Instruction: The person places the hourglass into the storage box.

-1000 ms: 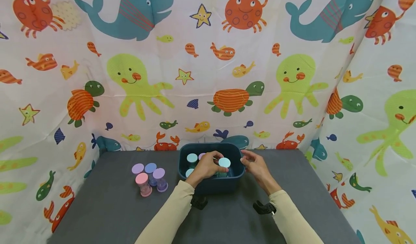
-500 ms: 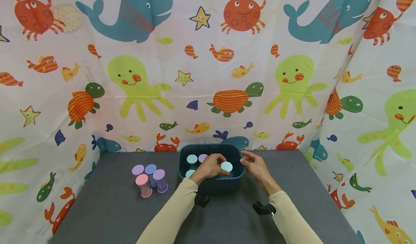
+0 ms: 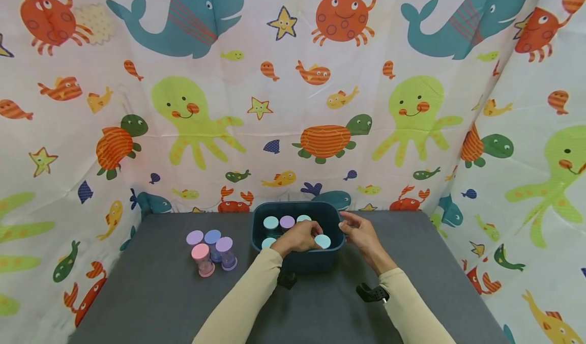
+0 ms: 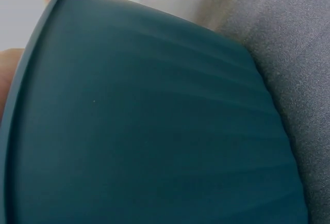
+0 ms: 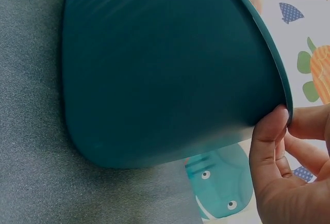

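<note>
A dark teal plastic bin (image 3: 297,262) stands on the table with several sand timers in it, seen mostly by their caps. My left hand (image 3: 299,237) reaches over the bin's near wall. Its thumb and fingers hold a mint-capped sand timer (image 3: 322,241) low in the bin's right part. In the left wrist view the bin's outer wall (image 4: 154,110) hides most of that hand. My right hand (image 3: 361,236) pinches the bin's right rim between thumb and forefinger, also plain in the right wrist view, where the thumb (image 5: 270,131) lies against the outer wall.
Left of the bin, several sand timers stand close together: a pink one (image 3: 201,257), a blue one (image 3: 212,239) and purple ones (image 3: 225,250). Inside the bin are a purple cap (image 3: 287,222) and mint caps (image 3: 271,223). A sea-animal curtain (image 3: 274,105) hangs behind the grey table (image 3: 151,293).
My left hand has lowered the mint-capped sand timer into the bin, moving slightly right and toward me. Another mint cap at the back has come into view. The right hand stays on the rim.
</note>
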{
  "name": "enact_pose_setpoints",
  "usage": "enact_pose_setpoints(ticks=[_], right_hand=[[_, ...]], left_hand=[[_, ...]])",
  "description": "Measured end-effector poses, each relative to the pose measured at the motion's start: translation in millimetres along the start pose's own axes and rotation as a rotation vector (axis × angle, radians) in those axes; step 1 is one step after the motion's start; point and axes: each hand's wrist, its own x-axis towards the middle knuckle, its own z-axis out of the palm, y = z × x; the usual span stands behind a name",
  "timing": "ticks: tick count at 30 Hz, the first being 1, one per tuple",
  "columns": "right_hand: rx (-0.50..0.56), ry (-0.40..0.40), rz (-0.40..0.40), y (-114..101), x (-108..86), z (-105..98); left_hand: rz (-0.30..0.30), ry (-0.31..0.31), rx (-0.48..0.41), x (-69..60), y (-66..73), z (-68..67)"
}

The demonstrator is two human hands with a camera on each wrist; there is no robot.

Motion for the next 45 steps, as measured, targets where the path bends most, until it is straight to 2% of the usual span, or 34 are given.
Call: enact_pose_setpoints(ticks=[8, 14, 18, 24, 31, 35, 45], right_hand=[[0.005, -0.003, -0.001, -0.2, -1.0, 0.0], [0.008, 0.003, -0.003, 0.3, -0.5, 1.0], [0.019, -0.001, 0.011, 1.2, -0.7, 2.1], [0.024, -0.004, 0.002, -0.3, -0.2, 2.2], [0.02, -0.006, 0.009, -2.0, 1.0, 0.1], [0.027, -0.001, 0.013, -2.5, 2.4, -0.7], [0.031, -0.005, 0.01, 0.3, 3.0, 0.7]], left_hand=[[-0.006, -0.05, 0.017, 3.9, 1.1, 2.0], [-0.023, -0.067, -0.002, 5.9, 0.3, 2.6], [-0.013, -0.071, 0.024, 4.8, -0.4, 3.6], [0.021, -0.038, 0.049, 1.6, -0.1, 0.6], [0.071, -0.005, -0.016, -6.7, 6.2, -10.7], [0.096, 0.037, -0.029, -12.2, 10.9, -18.7], [0.094, 0.121, -0.048, -36.5, 10.4, -29.0]])
